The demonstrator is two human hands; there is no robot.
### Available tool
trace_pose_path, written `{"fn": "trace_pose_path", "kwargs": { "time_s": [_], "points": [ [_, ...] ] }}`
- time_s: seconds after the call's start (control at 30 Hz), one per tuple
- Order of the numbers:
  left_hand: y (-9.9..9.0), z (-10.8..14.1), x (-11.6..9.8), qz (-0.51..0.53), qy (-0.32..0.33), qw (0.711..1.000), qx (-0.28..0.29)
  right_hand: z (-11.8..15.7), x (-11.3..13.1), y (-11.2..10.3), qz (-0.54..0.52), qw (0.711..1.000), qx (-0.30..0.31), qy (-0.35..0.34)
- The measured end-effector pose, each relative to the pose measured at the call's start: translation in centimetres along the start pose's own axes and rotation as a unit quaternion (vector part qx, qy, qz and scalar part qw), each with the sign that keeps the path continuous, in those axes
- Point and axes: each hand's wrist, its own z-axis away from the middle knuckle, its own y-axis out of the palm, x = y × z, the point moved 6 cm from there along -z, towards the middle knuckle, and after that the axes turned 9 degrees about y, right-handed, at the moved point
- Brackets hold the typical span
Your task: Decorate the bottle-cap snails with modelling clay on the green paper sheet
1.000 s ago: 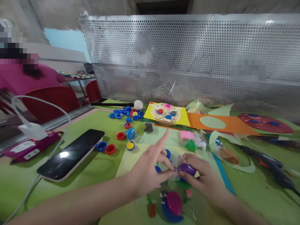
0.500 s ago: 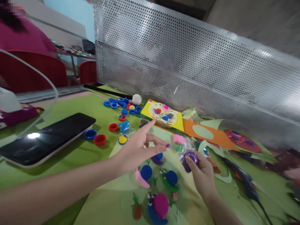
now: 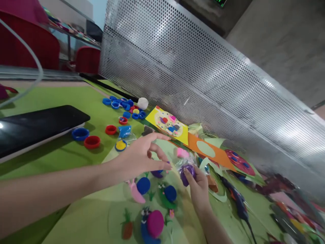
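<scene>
My right hand (image 3: 199,184) grips a lump of purple modelling clay (image 3: 187,174), with clear plastic wrap (image 3: 183,162) around its far side. To its left, my left hand (image 3: 144,154) pinches a tiny bit of purple clay between thumb and index fingertips, above the pale green sheet (image 3: 101,206). On that sheet are clay snails: a pink one (image 3: 137,193) and a green one (image 3: 166,200) with blue caps for shells, and a blue one (image 3: 147,228) with a magenta shell. A purple snail (image 3: 157,173) is partly hidden behind my left hand. A clay pineapple (image 3: 127,230) lies near the front.
At left lie a phone (image 3: 43,125) and red and blue bottle caps (image 3: 92,142). A yellow card (image 3: 177,134) rests against the perforated metal panel (image 3: 193,78). Orange paper (image 3: 215,157) and a glue gun (image 3: 237,200) with its cord are on the right.
The view has tilted and swung right, so things sit further left. My left fingertips have come down close to the purple clay in my right hand, still pinching the small bit.
</scene>
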Motion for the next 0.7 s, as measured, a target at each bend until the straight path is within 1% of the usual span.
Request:
{"fn": "trace_pose_path", "kwargs": {
  "time_s": [0.07,0.2,0.3,0.4,0.5,0.7],
  "points": [
    [0.1,0.0,0.1,-0.006,-0.001,1.000,0.001,0.0,0.1,0.1,0.005,1.000,0.007,-0.002],
    [-0.1,-0.2,0.4,-0.026,0.014,0.999,-0.020,0.0,0.5,0.2,0.024,1.000,0.012,-0.011],
    [-0.1,-0.2,0.4,-0.047,0.033,0.998,-0.007,-0.1,0.6,0.2,0.033,0.999,0.011,-0.015],
    [-0.1,-0.2,0.6,-0.056,0.018,0.998,0.000,-0.1,0.5,0.4,0.034,0.999,0.015,-0.017],
    [0.0,-0.2,0.7,-0.040,0.003,0.999,-0.002,-0.2,0.3,0.6,0.032,0.999,0.025,-0.018],
    [0.2,-0.4,1.4,-0.020,0.007,1.000,0.006,-0.3,-0.2,0.6,0.032,0.999,0.033,-0.022]
  ]
}}
